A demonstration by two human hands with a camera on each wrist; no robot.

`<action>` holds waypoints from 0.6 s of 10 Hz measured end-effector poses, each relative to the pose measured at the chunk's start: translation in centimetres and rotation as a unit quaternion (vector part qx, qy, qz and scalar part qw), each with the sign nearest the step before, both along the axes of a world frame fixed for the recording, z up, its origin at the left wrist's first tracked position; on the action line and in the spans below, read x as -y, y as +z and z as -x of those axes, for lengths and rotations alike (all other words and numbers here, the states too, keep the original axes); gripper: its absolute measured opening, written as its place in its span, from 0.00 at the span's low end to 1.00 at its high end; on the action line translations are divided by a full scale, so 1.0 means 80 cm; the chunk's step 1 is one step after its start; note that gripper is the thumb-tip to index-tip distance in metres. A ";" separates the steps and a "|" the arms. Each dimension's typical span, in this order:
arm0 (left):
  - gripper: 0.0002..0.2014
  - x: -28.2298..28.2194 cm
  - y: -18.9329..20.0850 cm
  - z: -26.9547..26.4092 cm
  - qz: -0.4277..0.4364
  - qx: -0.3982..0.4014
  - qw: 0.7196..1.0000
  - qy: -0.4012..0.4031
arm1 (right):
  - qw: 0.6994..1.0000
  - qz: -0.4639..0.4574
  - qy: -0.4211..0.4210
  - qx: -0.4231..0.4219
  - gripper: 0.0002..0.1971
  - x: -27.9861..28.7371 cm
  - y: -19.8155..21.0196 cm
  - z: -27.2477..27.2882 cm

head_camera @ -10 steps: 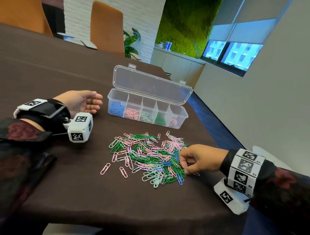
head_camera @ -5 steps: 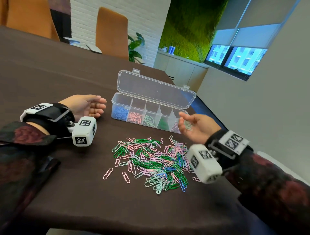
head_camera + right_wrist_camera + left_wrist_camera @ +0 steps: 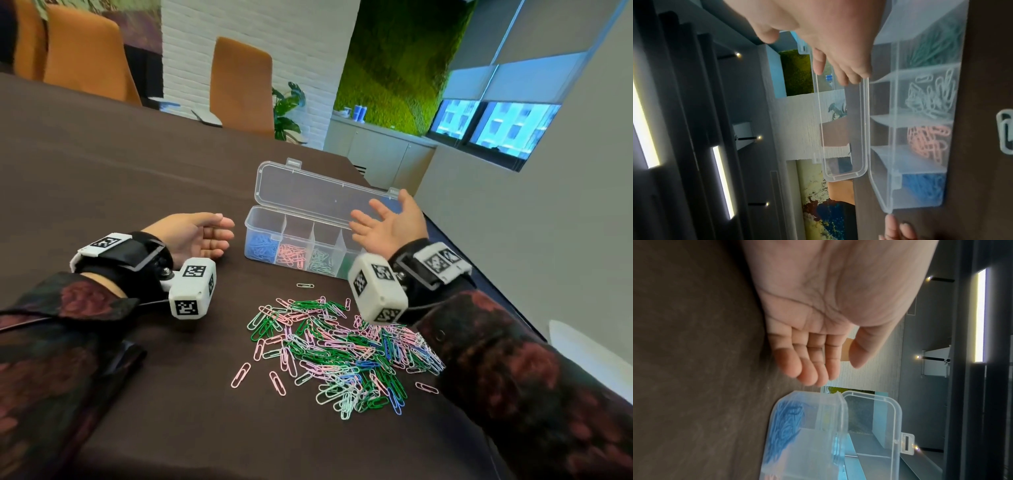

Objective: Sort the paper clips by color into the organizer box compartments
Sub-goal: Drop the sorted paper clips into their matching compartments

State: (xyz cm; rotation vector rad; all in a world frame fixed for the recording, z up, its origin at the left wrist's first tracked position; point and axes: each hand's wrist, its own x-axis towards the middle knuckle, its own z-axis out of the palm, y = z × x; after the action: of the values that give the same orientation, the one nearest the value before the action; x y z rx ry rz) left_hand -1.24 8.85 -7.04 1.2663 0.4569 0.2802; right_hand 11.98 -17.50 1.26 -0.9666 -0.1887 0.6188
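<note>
Clear plastic organizer box (image 3: 263,236) sits on the dark brown table (image 3: 102,178) with its lid (image 3: 308,192) flipped up and open. Through the front wall you can see blue clips (image 3: 260,245) in the leftmost compartment, then pink clips (image 3: 291,255), then pale mint ones (image 3: 320,260), then a dark green lot mostly hidden behind the wrist camera.

Right hand (image 3: 390,224) is up over the right end of the box, palm up, fingers spread wide, holding nothing as far as I can tell. The right wrist view shows the same: fingers loose in front of the lid.

Left hand (image 3: 195,234) rests on the table just left of the box, palm turned up, fingers relaxed and slightly curled, nothing in it. It's near the box end but not touching.

Big mixed pile of paper clips (image 3: 342,353) is on the table in front of the box, green, pink, mint and a few blue all tangled. One stray pale clip (image 3: 305,285) lies alone between pile and box, and a couple of pink ones (image 3: 240,374) sit off the pile's left edge.
</note>
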 end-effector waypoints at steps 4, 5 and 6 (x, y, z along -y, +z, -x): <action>0.12 0.000 -0.001 0.001 0.003 -0.009 1.000 0.002 | 0.476 0.572 0.264 0.614 0.15 -0.016 -0.043 0.056; 0.12 0.001 0.001 0.000 0.001 -0.009 1.000 0.000 | 0.376 0.611 0.258 0.647 0.15 -0.048 -0.053 0.058; 0.12 0.002 0.002 0.000 0.000 -0.007 1.000 -0.004 | 0.325 0.646 0.254 0.642 0.03 -0.065 -0.053 0.055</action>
State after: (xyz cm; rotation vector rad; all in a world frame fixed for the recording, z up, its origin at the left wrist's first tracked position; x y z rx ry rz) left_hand -1.23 8.72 -6.87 1.2706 0.4647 0.2648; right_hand 7.58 -12.29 -2.99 -2.9822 -1.7235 0.2512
